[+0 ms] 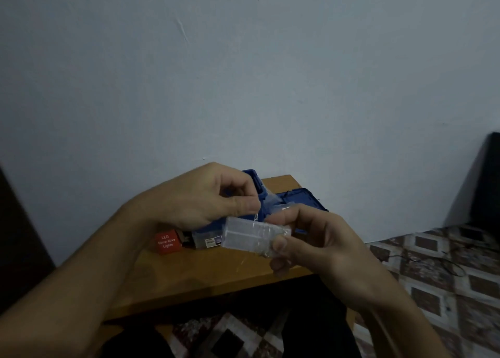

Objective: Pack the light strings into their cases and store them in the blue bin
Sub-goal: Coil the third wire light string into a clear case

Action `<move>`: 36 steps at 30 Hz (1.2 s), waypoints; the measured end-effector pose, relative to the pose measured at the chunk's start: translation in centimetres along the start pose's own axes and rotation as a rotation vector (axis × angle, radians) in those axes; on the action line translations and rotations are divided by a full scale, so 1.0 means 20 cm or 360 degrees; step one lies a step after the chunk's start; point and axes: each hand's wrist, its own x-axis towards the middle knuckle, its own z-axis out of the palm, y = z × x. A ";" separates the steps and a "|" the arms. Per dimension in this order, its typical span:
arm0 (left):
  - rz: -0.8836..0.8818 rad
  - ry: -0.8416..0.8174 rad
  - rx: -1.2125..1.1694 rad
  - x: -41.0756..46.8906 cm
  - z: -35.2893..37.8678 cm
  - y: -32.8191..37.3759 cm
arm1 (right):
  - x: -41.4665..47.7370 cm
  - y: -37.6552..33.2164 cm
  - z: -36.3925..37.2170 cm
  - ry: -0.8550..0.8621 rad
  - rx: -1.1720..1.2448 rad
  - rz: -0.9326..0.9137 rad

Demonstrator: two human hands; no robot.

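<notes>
Case (243,236) of clear rectangular plastic is gripped at its three o'clock end by my right hand (319,238); my left hand (200,198) pinches thin wire (255,217) above it. Blue bin (297,195) lies behind, at twelve o'clock.

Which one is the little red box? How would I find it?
Look at the wooden table by the wall. Near its back left, left of the blue bin, sits the red box. It is the only red thing, with white words: LED Decorative Lights.
</notes>
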 end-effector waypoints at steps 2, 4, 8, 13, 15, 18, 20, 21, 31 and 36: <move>-0.0073 -0.0094 -0.0289 0.00 0.01 -0.04 | 0.00 -0.01 -0.01 -0.0057 0.0134 0.0004; -0.0133 -0.0133 -0.0520 0.00 0.04 -0.10 | -0.01 0.00 -0.02 -0.0075 0.0252 -0.0004; -0.0154 0.0008 -0.1032 -0.02 0.18 -0.17 | 0.01 0.01 -0.02 -0.0037 0.0476 -0.0037; -0.0095 0.0326 -0.1633 -0.07 0.37 -0.16 | 0.03 0.03 -0.01 0.0080 0.0635 -0.0112; -0.0065 0.0488 -0.1673 -0.08 0.42 -0.16 | 0.03 0.03 0.00 0.0162 0.0632 -0.0126; 0.0081 0.0667 -0.1540 -0.10 0.44 -0.15 | 0.02 0.03 0.02 0.0256 0.0596 -0.0138; 0.0203 0.0713 -0.1461 -0.12 0.44 -0.14 | 0.02 0.03 0.03 0.0307 0.0539 -0.0164; 0.0233 0.0754 -0.1414 -0.12 0.44 -0.14 | 0.02 0.02 0.03 0.0326 0.0498 -0.0180; 0.0062 0.0996 -0.0989 -0.13 0.44 -0.14 | 0.02 0.01 0.03 0.0171 -0.0117 -0.0293; 0.0080 0.1092 -0.0710 -0.13 0.45 -0.11 | 0.02 0.03 0.01 0.0164 -0.0161 -0.0291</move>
